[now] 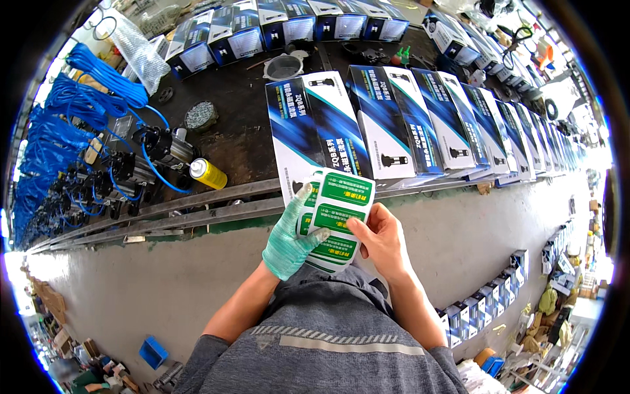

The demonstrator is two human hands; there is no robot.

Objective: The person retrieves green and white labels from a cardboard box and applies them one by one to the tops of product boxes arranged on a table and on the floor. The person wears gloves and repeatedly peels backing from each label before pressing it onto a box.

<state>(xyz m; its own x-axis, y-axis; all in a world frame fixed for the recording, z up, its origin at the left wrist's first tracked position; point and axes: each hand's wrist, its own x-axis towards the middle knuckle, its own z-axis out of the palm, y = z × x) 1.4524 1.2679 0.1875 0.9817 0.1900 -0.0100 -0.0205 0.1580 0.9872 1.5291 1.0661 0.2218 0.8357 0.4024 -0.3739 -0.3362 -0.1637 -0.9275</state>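
A sheet of green-and-white stickers (340, 205) with yellow lettering is held in front of my body, near the bench edge. My left hand (291, 238), in a pale green glove, grips its left side with the thumb across the front. My bare right hand (382, 240) is closed at the right edge, thumb against one green sticker; whether it pinches a single sticker or the whole sheet cannot be made out. Just beyond the sheet, a blue, white and black carton (314, 121) lies on the bench, its near end partly hidden by my left hand and the stickers.
More printed cartons (394, 125) line the bench to the right and back. Leftward lie coiled blue cables (108, 75), several metal pumps (164, 144) and a yellow spray can (209, 174). Cartons (489, 299) stand in a row on the floor at right; a blue bin (153, 352) sits lower left.
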